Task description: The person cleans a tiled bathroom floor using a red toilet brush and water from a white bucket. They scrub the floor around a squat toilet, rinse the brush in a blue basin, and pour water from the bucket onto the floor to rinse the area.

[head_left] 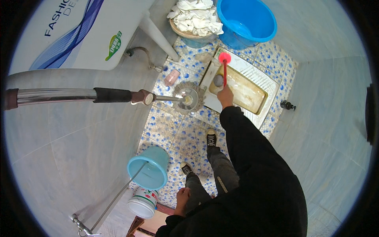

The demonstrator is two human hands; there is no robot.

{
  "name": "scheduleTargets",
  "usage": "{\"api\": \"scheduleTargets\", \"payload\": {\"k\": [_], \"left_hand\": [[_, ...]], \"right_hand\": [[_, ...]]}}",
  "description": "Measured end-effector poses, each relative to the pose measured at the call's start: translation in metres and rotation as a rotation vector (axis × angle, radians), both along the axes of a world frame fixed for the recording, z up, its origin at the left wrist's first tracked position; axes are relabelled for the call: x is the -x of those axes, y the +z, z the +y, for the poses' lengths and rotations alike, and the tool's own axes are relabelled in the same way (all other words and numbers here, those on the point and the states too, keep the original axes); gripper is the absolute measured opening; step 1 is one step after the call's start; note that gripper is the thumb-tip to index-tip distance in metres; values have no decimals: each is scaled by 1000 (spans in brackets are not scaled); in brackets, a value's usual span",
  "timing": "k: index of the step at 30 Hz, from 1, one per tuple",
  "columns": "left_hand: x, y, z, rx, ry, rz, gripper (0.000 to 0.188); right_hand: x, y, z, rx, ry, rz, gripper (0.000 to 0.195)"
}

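Note:
In my right hand (226, 96) is the red handle of a toilet brush (225, 58) with a round pink-red head. The head is over the far left corner of a white squat toilet (271, 86), whose basin is stained yellow-brown. My hand is above the toilet's near left side. A round grey object sits at the drain end of the basin. My left hand (183, 196) hangs low beside my left leg, its fingers curled, with nothing seen in it. The mop (189, 99) stands left of the toilet, its grey strands spread on the floor.
A bright blue bucket (228, 41) and a basket of crumpled white paper (197, 17) stand beyond the toilet. A pinkish bottle (172, 77) lies near the mop. A light blue bucket (148, 173) and a white tub (143, 204) stand at lower left. Tiled walls flank the floor.

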State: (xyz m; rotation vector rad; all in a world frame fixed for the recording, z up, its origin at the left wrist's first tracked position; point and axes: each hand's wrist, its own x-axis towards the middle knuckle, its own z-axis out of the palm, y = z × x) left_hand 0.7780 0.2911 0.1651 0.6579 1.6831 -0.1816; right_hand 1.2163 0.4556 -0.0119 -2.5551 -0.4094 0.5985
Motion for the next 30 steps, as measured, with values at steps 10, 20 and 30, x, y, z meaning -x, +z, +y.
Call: {"api": "scheduleTargets", "payload": {"k": [10, 20, 30], "left_hand": [[-7, -10, -7, 5, 51, -60, 15], [-26, 4, 5, -39, -2, -53, 19], [-33, -2, 10, -26, 39, -87, 18]], "right_hand": [[18, 9, 27, -125, 228, -35, 25], [-9, -19, 30, 14, 267, 17, 22], [1, -15, 44, -118, 463, -142, 28]]}}
